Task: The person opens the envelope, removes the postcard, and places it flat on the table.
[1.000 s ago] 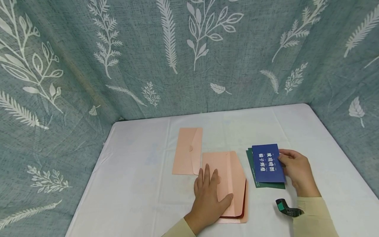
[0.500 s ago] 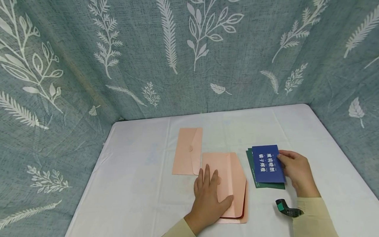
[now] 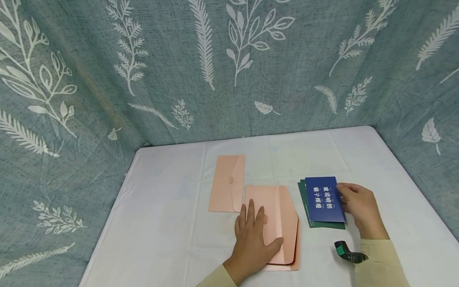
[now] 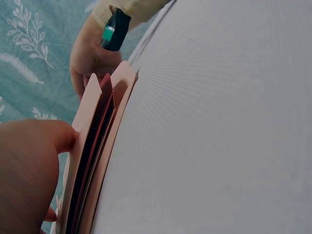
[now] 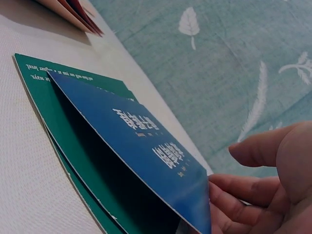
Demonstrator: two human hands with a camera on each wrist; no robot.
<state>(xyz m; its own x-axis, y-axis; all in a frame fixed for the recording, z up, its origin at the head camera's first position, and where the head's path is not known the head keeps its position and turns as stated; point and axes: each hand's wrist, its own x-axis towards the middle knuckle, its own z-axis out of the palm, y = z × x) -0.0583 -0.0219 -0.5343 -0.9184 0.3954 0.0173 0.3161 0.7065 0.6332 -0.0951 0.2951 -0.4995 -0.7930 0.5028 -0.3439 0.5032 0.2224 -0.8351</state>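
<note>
My left hand (image 3: 249, 239) rests with spread fingers on the top pink envelope (image 3: 287, 215) of a small stack, its flap unfolded to the right. From the side, the left wrist view shows the stack's layers (image 4: 95, 131), with dark red between the pink. On the right, my right hand (image 3: 360, 203) is at the edge of a blue card (image 3: 324, 199) with white characters. In the right wrist view the blue card's near side is raised, my fingers (image 5: 239, 204) are at its edge, and the thumb stands apart from it. Below lie green cards (image 5: 36, 92).
Another pink envelope (image 3: 226, 183) lies flat with its flap folded, beyond the stack. A black wrist device with a green patch (image 3: 346, 252) sticks out from the right sleeve (image 3: 378, 263). A leaf-patterned curtain (image 3: 229, 71) surrounds the white table (image 3: 161, 207).
My right thumb has shifted slightly at the edge of the blue card. The left hand, the envelopes and the cards look nearly the same.
</note>
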